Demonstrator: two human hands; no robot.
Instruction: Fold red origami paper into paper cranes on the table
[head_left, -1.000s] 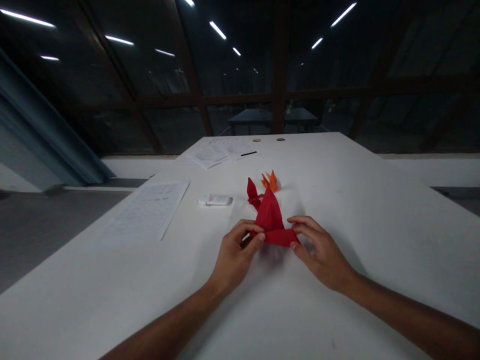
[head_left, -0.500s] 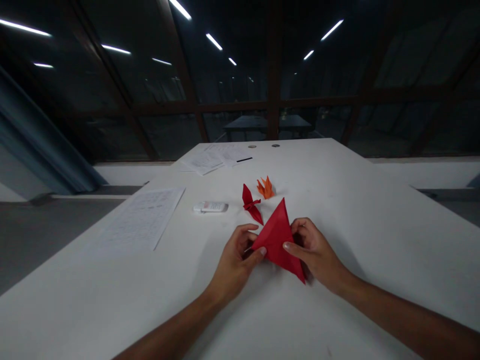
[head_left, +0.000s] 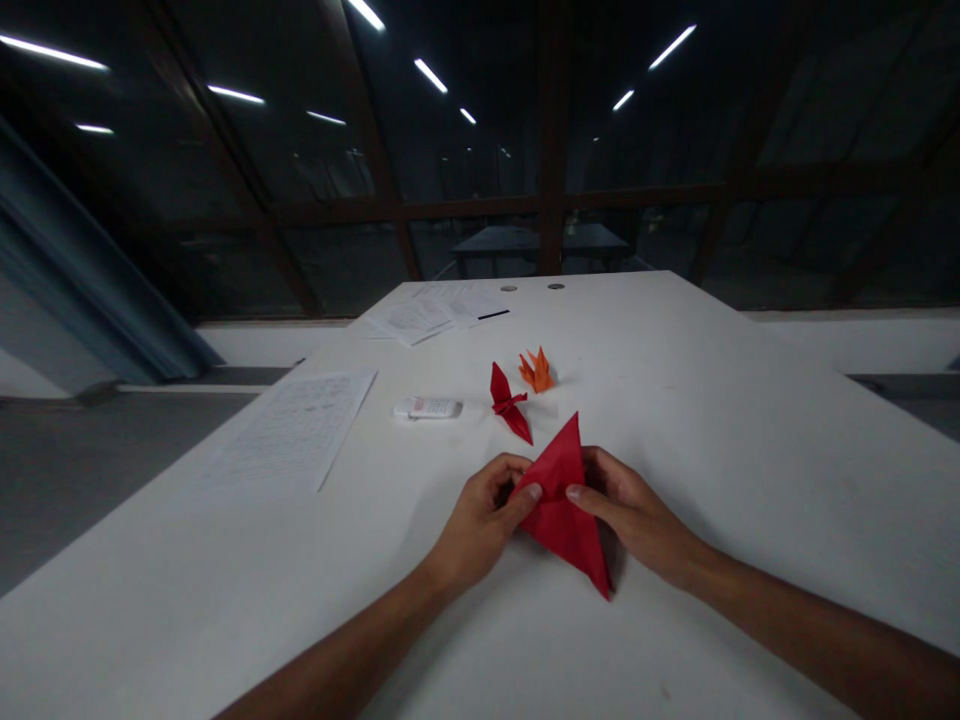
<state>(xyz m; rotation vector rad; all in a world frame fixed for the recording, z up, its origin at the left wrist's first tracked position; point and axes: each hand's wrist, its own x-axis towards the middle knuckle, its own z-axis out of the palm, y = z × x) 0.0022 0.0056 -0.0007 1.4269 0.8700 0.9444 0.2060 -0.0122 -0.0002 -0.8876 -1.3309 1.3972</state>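
Note:
A folded sheet of red origami paper (head_left: 564, 515) is held between both hands, one corner pointing away and another toward the table's near side. My left hand (head_left: 487, 510) pinches its left edge, thumb on the front face and fingers behind. My right hand (head_left: 626, 505) grips the right side the same way, its thumb near the middle; those fingers are partly hidden by the paper. Just beyond lies a red paper crane (head_left: 511, 403), and behind it to the right an orange paper crane (head_left: 537, 371) with upright points.
The white table (head_left: 720, 440) carries a white bottle-shaped item (head_left: 427, 408) with print, left of the cranes. A written sheet (head_left: 289, 430) lies at left; more papers (head_left: 424, 315) and a black strip (head_left: 493, 315) lie farther back. Two small discs (head_left: 555, 286) sit near the far edge.
The paper has come a little nearer, its lower corner reaching further down, and a crease now shows across its middle. Both hands stay on it; my left fingers have closed in. The camera view shifted slightly.

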